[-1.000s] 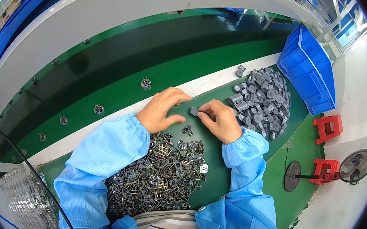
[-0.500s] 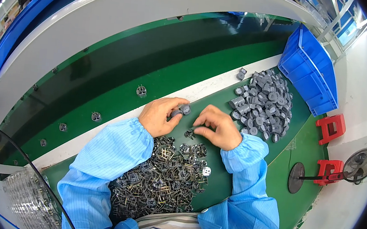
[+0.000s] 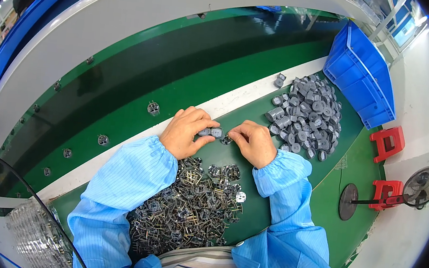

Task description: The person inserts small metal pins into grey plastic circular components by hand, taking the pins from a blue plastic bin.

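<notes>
While the left hand [image 3: 186,133] grips two grey housings [image 3: 216,132] between thumb and fingers, the right hand [image 3: 255,144] pinches a dark pin part [image 3: 226,140] at its fingertips. The grey housings jut from the left grip toward the right hand, with the pin part just beside them; whether they touch is unclear. Rounded and dull, one housing shows small dark marks; fingers partly hide the pin part. Nearer the body lies a metal-pronged heap [image 3: 185,209]; farther right, a grey pile [image 3: 308,115] sits by a blue bin [image 3: 361,76].
</notes>
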